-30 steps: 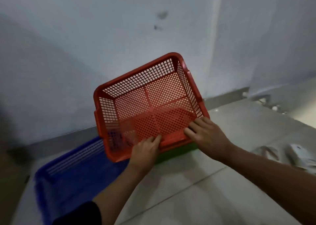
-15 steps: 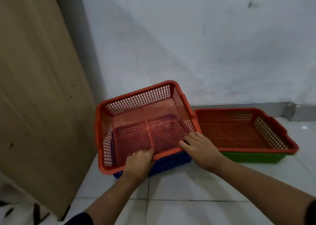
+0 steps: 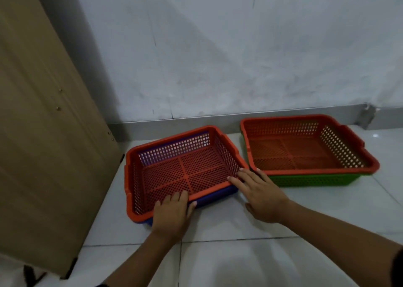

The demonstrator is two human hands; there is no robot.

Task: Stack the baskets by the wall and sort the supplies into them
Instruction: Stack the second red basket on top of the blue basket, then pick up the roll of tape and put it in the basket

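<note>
Open floor in front, crowded along the wall

Bare tiled floor point(image 3: 239, 254) lies open before both basket stacks; the wooden panel point(image 3: 43, 123) blocks the left; the wall point(image 3: 218, 58) closes off behind; only a narrow gap separates the red-on-blue stack point(image 3: 139, 156) from the red-on-green stack point(image 3: 305, 177).

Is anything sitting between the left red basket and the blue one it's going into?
Nothing visible. The left red basket sits nested in the blue basket, whose rim shows beneath its near edge. Both hands, left hand and right hand, rest at that near edge.
</note>
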